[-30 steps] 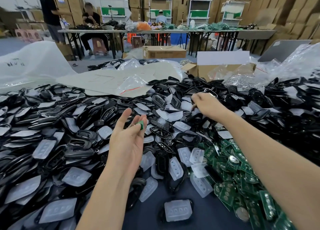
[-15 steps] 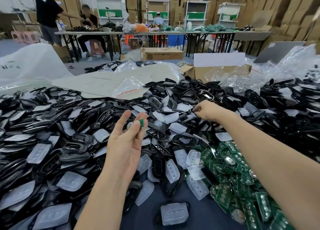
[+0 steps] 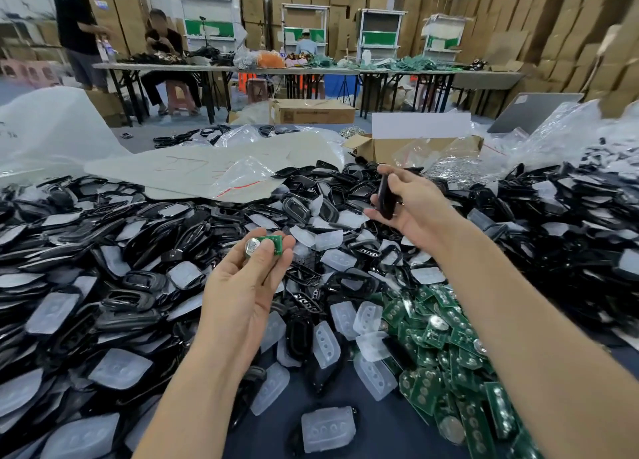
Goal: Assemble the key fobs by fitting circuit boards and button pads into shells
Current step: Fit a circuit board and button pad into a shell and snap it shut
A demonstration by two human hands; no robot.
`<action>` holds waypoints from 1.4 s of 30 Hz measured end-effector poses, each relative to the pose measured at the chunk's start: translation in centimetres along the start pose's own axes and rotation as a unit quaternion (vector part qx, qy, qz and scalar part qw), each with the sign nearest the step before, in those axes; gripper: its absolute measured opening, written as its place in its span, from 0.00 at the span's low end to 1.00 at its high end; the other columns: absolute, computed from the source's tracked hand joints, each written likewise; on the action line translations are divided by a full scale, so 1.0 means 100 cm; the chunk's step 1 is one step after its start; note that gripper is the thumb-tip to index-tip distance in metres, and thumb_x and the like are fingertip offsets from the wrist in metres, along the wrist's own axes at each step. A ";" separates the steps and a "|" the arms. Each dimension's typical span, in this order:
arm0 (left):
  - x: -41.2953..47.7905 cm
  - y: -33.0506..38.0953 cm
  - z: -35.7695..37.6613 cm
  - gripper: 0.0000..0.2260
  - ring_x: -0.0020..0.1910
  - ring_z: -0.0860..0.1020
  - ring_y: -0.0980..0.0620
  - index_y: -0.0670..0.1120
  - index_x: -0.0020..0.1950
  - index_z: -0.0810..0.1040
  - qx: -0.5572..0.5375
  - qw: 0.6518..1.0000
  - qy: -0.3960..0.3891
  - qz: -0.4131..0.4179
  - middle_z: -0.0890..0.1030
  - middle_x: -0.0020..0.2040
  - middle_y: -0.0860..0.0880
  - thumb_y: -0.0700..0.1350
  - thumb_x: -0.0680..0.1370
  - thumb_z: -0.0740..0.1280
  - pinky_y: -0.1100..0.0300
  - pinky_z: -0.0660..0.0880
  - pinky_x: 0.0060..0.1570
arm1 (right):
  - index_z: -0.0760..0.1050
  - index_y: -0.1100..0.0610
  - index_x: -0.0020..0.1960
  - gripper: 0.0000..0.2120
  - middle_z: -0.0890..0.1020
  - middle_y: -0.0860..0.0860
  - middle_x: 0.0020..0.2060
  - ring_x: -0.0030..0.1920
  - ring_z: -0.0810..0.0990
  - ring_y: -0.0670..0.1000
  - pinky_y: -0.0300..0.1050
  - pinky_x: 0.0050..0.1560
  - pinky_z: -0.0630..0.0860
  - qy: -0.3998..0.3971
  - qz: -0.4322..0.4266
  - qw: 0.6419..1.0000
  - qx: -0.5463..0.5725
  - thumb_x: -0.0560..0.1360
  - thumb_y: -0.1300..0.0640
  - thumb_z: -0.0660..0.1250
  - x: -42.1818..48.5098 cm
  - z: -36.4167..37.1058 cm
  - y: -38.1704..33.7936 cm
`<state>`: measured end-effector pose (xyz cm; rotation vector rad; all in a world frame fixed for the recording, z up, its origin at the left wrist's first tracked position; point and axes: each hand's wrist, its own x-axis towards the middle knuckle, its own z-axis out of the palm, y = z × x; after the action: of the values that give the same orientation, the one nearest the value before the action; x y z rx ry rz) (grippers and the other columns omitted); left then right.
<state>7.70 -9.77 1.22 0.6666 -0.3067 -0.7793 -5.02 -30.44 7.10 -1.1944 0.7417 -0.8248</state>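
Observation:
My left hand (image 3: 247, 285) pinches a small green circuit board (image 3: 268, 245) with a silver coin cell, held above the pile at the centre. My right hand (image 3: 411, 204) is lifted to the right of it and grips a black shell (image 3: 386, 197) on edge between thumb and fingers. Below both hands the table is heaped with black shells (image 3: 114, 251) and translucent white button pads (image 3: 326, 344). A heap of green circuit boards (image 3: 446, 365) lies at the lower right, partly under my right forearm.
One button pad on a black shell (image 3: 327, 429) lies alone on the dark tabletop near the front edge. An open cardboard box (image 3: 415, 147) and clear plastic bags (image 3: 242, 178) sit behind the pile. Further back stand long tables, people and stacked cartons.
My right hand lifted out of the pile with a black shell and came towards me. My left hand turned the circuit board so its coin cell faces up.

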 end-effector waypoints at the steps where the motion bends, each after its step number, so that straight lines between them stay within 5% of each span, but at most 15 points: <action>1: 0.000 -0.001 0.000 0.13 0.50 0.86 0.47 0.41 0.56 0.78 0.006 1.000 -0.002 -0.002 0.86 0.43 0.45 0.37 0.71 0.70 0.63 0.81 0.46 | 0.77 0.59 0.62 0.12 0.74 0.56 0.48 0.42 0.77 0.51 0.47 0.43 0.84 -0.008 0.034 0.997 0.076 0.86 0.59 0.56 -0.010 0.002 0.000; 5: -0.003 -0.004 0.002 0.13 0.44 0.86 0.49 0.42 0.55 0.80 0.025 1.000 -0.014 -0.007 0.85 0.40 0.47 0.38 0.71 0.70 0.63 0.81 0.45 | 0.73 0.62 0.67 0.16 0.71 0.52 0.36 0.31 0.69 0.45 0.35 0.28 0.70 -0.043 0.123 0.976 0.173 0.81 0.59 0.67 -0.048 0.013 0.021; 9: -0.007 -0.006 0.004 0.15 0.39 0.83 0.55 0.43 0.58 0.80 0.103 0.994 -0.024 -0.001 0.85 0.38 0.50 0.44 0.72 0.70 0.64 0.81 0.40 | 0.74 0.68 0.66 0.13 0.81 0.56 0.41 0.33 0.78 0.47 0.35 0.31 0.75 -0.086 0.127 0.962 0.228 0.83 0.64 0.61 -0.075 0.019 0.042; 13: -0.007 -0.009 0.007 0.16 0.35 0.79 0.57 0.44 0.59 0.81 0.137 0.990 -0.013 0.010 0.81 0.37 0.53 0.45 0.72 0.71 0.64 0.78 0.35 | 0.76 0.62 0.62 0.10 0.87 0.55 0.45 0.34 0.83 0.47 0.37 0.31 0.80 -0.114 0.084 0.974 0.175 0.85 0.59 0.60 -0.083 0.019 0.059; 21: -0.007 -0.016 0.009 0.13 0.34 0.79 0.57 0.44 0.56 0.81 0.148 0.988 -0.020 0.026 0.81 0.36 0.53 0.45 0.72 0.69 0.66 0.78 0.36 | 0.82 0.59 0.57 0.09 0.82 0.52 0.41 0.24 0.71 0.43 0.34 0.21 0.67 -0.050 0.061 0.992 0.101 0.78 0.57 0.71 -0.081 0.020 0.073; 27: -0.007 -0.017 0.009 0.12 0.40 0.83 0.55 0.44 0.55 0.79 0.152 0.987 -0.025 0.041 0.84 0.39 0.49 0.42 0.72 0.68 0.65 0.81 0.42 | 0.76 0.59 0.63 0.13 0.81 0.56 0.45 0.30 0.79 0.47 0.37 0.27 0.72 -0.043 0.089 0.990 0.101 0.80 0.69 0.65 -0.078 0.025 0.074; 30: -0.009 -0.017 0.009 0.10 0.42 0.84 0.53 0.48 0.52 0.81 0.164 0.985 -0.018 0.046 0.86 0.45 0.46 0.43 0.71 0.70 0.62 0.81 0.43 | 0.77 0.58 0.61 0.13 0.84 0.51 0.39 0.31 0.81 0.46 0.36 0.27 0.72 -0.066 0.066 0.993 0.078 0.79 0.67 0.68 -0.079 0.023 0.075; 34: -0.009 -0.016 0.008 0.07 0.33 0.79 0.56 0.52 0.46 0.86 0.177 0.983 -0.012 0.049 0.82 0.36 0.50 0.43 0.70 0.72 0.61 0.81 0.39 | 0.80 0.58 0.57 0.09 0.85 0.51 0.36 0.32 0.82 0.47 0.35 0.29 0.75 -0.070 0.067 0.989 0.112 0.81 0.67 0.65 -0.077 0.024 0.073; 42: -0.008 -0.017 0.009 0.11 0.34 0.79 0.54 0.44 0.54 0.83 0.155 0.988 0.007 0.024 0.82 0.40 0.49 0.46 0.75 0.69 0.61 0.80 0.38 | 0.75 0.63 0.64 0.14 0.88 0.57 0.41 0.44 0.88 0.56 0.38 0.38 0.82 -0.096 0.098 0.972 0.192 0.84 0.70 0.56 -0.075 0.027 0.073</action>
<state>5.73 -10.45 0.77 0.9530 -0.4343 -0.6862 -5.46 -21.51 1.02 -0.8236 0.5030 -0.6418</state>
